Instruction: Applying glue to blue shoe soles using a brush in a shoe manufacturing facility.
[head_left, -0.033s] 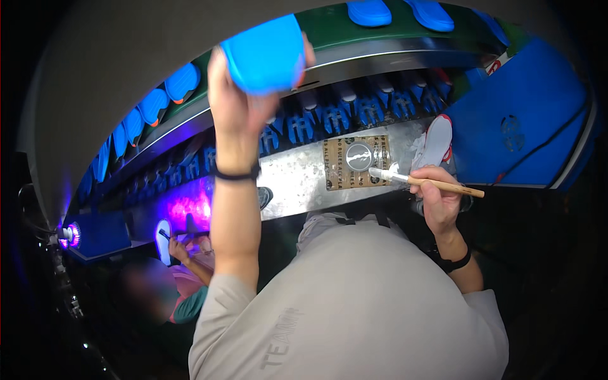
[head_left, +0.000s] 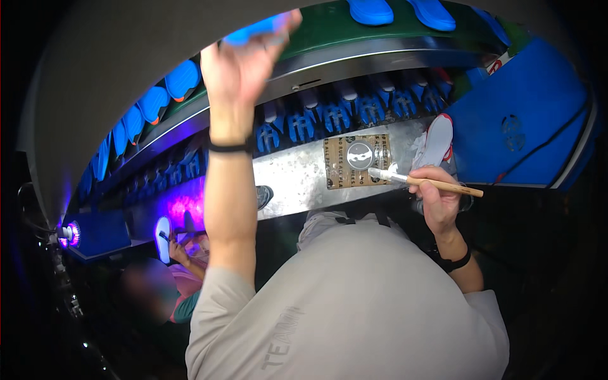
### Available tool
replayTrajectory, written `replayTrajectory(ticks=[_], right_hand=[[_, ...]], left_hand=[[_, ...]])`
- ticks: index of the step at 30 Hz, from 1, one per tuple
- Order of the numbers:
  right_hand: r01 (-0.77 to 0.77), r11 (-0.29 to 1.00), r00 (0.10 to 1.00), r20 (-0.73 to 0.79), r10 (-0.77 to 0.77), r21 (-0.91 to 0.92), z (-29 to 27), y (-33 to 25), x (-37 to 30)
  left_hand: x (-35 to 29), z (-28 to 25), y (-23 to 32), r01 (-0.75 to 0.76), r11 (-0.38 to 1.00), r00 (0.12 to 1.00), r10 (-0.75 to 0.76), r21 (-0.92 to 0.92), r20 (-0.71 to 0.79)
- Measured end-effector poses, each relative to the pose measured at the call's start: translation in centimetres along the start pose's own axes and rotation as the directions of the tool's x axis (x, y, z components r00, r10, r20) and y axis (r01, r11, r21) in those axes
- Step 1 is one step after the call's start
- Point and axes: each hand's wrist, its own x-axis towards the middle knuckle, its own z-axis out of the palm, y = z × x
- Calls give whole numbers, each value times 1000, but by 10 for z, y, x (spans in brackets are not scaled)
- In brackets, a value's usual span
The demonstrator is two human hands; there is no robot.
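My left hand [head_left: 237,76] reaches up over the green belt, thumb and fingers spread round the sides of a blue shoe sole [head_left: 256,29]. The sole is blurred, and its far part is hidden behind the dark cover. Lower down, my right hand [head_left: 437,193] grips a brush [head_left: 449,186] by its wooden handle, pinched between thumb and fingers. Its whitish bristles point left, at the edge of a small round dish [head_left: 360,156] standing on a brown printed cardboard piece [head_left: 341,180]. Behind the right hand lies a white and red shoe [head_left: 439,140].
More blue soles [head_left: 371,11] lie along the green belt [head_left: 335,31]. Under its metal edge runs a row of blue, dark-framed pieces [head_left: 335,117]. A metal bench [head_left: 291,174] crosses the middle. A blue panel [head_left: 525,120] stands right. At left, a co-worker's hand [head_left: 179,252] holds a brush near a sole.
My left hand has moved up and away, carrying the blue sole further over the belt and partly behind the cover. My right hand and the brush have stayed almost still.
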Motion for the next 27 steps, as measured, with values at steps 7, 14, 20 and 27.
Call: replayTrajectory(ticks=[7, 14, 20, 27], right_hand=[[-111, 993, 991, 64, 114, -48, 7, 28, -6], [-163, 946, 982, 50, 184, -279, 0, 71, 2], [-98, 822, 981, 85, 174, -561, -5, 129, 29], [-68, 647, 965, 116, 237, -759, -5, 195, 45]], left_hand=[[-1, -96, 13, 120, 988, 986, -131, -100, -106], [-58, -163, 66, 206, 928, 689, -362, -309, -628], [-50, -187, 83, 414, 908, 582, -204, 71, -787], [-38, -173, 90, 573, 804, 547, -230, 160, -805]])
